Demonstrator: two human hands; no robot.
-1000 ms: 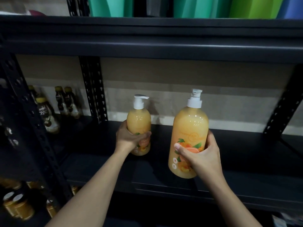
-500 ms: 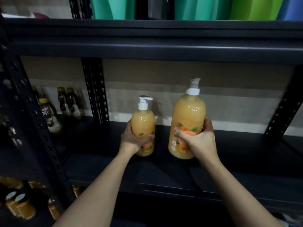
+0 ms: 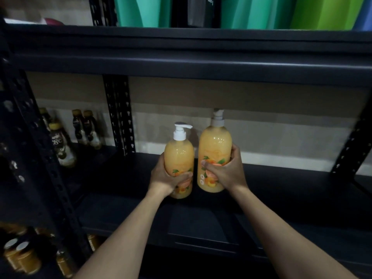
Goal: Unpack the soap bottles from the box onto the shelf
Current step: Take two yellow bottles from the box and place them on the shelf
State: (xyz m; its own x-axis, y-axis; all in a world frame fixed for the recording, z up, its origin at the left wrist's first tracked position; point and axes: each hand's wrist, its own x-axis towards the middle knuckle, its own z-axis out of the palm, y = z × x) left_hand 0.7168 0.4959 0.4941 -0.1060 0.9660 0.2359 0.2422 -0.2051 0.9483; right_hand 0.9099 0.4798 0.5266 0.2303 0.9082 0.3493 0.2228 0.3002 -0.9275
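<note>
On the dark metal shelf (image 3: 281, 198), our left hand (image 3: 167, 178) grips the small orange pump soap bottle (image 3: 179, 158); our right hand (image 3: 225, 172) grips the taller orange pump soap bottle (image 3: 214, 146) just beside it, with open shelf to the right.

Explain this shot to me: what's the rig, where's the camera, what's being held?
There is no robot here: these are a person's two bare hands, filmed by a wide-angle camera worn on the head, looking forward and down. The left hand grips the smaller soap bottle; the right hand grips the larger soap bottle. Both are orange pump bottles, upright, side by side over a dark metal shelf; whether their bases rest on it is hard to tell. To the left stand dark drink bottles, jars sit on the level below, and green and teal items are on the level above.
</note>
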